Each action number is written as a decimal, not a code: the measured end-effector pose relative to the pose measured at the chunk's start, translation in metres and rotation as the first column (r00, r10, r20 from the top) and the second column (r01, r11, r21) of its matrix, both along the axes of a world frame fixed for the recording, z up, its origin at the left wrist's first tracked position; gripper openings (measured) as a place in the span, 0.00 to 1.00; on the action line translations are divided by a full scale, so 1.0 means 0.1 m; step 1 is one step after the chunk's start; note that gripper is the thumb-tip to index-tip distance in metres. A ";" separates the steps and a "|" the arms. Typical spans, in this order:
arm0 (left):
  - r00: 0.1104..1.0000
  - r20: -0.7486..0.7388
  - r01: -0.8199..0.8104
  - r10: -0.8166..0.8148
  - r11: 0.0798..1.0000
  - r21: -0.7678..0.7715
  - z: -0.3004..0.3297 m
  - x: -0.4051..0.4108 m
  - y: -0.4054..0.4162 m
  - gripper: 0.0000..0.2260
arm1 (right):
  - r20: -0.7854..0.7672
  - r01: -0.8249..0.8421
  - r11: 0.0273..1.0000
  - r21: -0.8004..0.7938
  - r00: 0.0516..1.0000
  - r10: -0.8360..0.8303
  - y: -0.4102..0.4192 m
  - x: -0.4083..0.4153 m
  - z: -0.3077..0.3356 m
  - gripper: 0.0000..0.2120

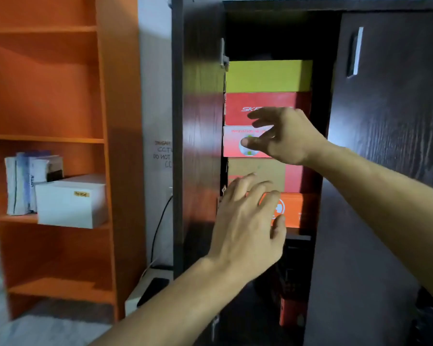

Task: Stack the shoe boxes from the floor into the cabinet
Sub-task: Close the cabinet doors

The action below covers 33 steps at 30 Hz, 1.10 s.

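Observation:
A stack of shoe boxes fills the upper compartment of the dark cabinet [200, 136]. From the top: a yellow-green box [268, 76], a red box [238, 113], a red-and-white box [235, 146], a brown-and-red box [273, 173] and an orange box [298, 211] at the bottom. My right hand [285, 136] hovers open in front of the two red boxes, fingers spread. My left hand [248, 228] is open in front of the orange box. Neither hand holds anything. Another orange box [291, 313] stands in the lower compartment.
The cabinet's left door stands open; its right door [390, 108] is closed. An orange shelf unit [60, 146] at the left holds books [28, 181] and a white box [70, 201]. A cable [160, 226] and a white device [145, 290] lie between shelf and cabinet.

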<state>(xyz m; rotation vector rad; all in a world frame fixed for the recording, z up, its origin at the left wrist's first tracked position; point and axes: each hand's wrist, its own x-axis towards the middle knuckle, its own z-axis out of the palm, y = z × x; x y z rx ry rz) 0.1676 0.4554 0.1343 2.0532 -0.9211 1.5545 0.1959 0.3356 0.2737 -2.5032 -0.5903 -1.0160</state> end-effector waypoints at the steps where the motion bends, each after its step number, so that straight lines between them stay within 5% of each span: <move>1: 0.998 0.061 0.013 -0.011 0.999 -0.041 0.02 -0.08 0.12 0.12 | 0.016 -0.031 1.000 0.002 0.999 0.031 0.13 -0.08 0.04 0.28; 8: 0.996 0.066 -0.034 0.053 0.966 -0.255 0.01 -0.24 0.79 0.19 | 0.177 -0.208 0.974 0.092 0.966 0.190 0.78 -0.43 0.10 0.20; 14: 0.914 -0.254 0.112 -0.316 0.799 -0.591 -0.08 -0.22 0.94 0.22 | 0.219 -0.198 0.974 0.111 0.961 0.171 0.97 -0.52 -0.02 0.26; 18: 0.836 -0.273 0.165 -0.476 0.692 -0.703 -0.11 -0.30 0.85 0.21 | 0.223 -0.200 0.976 0.091 0.959 0.175 0.99 -0.50 -0.08 0.29; 25: 0.723 -0.250 0.353 -0.644 0.655 -0.668 -0.17 -0.22 0.61 0.18 | 0.395 -0.117 0.992 -0.057 0.909 0.129 0.66 -0.67 -0.16 0.38; 33: 0.720 -0.409 0.462 -0.560 0.827 -0.320 -0.39 0.10 0.02 0.31 | 0.455 0.271 0.957 -0.100 0.868 -0.199 -0.14 -0.68 -0.25 0.34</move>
